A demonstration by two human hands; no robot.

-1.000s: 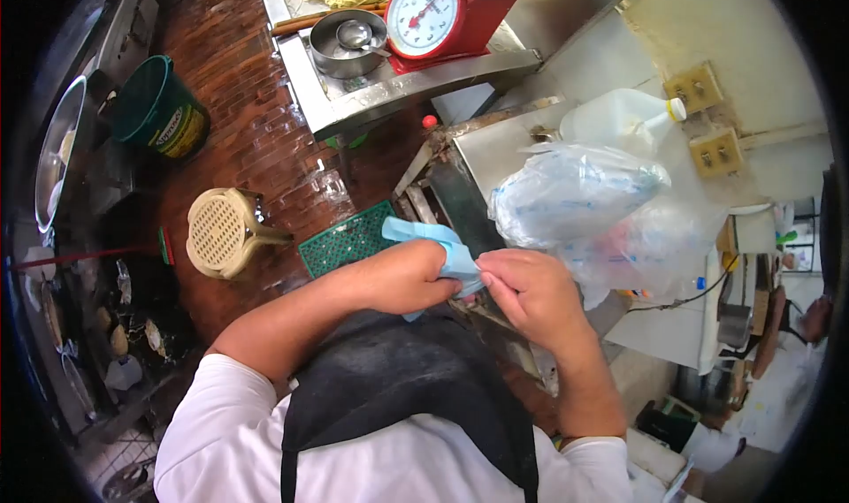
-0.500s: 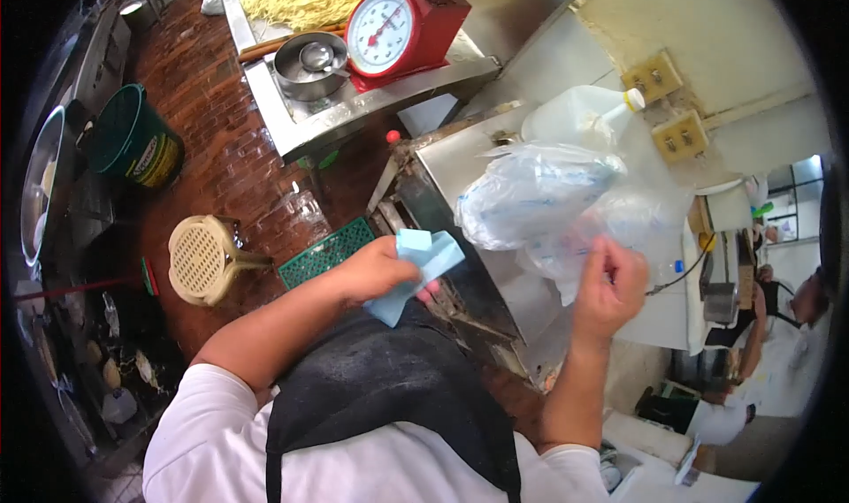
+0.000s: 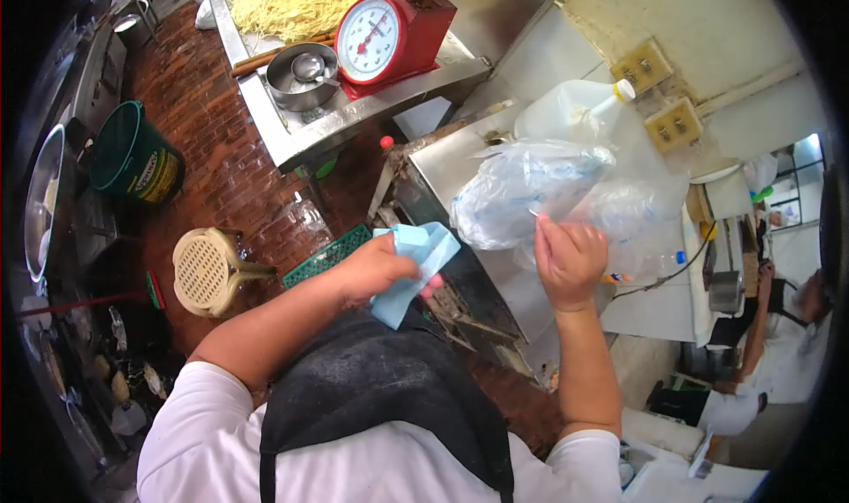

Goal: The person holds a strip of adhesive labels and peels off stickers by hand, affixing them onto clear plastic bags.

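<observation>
Light blue folded plastic or cloth sheets (image 3: 433, 251) are gripped in my left hand (image 3: 376, 269), just above the black apron. My right hand (image 3: 570, 260) is raised to the right, its thumb and index finger pinched together, with a small whitish tip showing above them that is too small to name. Behind that hand lies a clear plastic bag (image 3: 522, 189) with blue print, on a metal-topped table (image 3: 442, 163). A plastic jug (image 3: 566, 114) with a yellow cap is just beyond the bag.
A red scale (image 3: 416, 39), a metal pot (image 3: 301, 96) with a ladle and yellow noodles (image 3: 296, 3) are on a steel table. A beige stool (image 3: 208, 273), a green crate (image 3: 327, 255) and a green bucket (image 3: 133, 158) are on the floor. A person (image 3: 783, 353) is at the far right.
My right hand has pulled away from the blue sheets and moved right, still pinched. My left hand keeps hold of them, now more spread. The view has shifted.
</observation>
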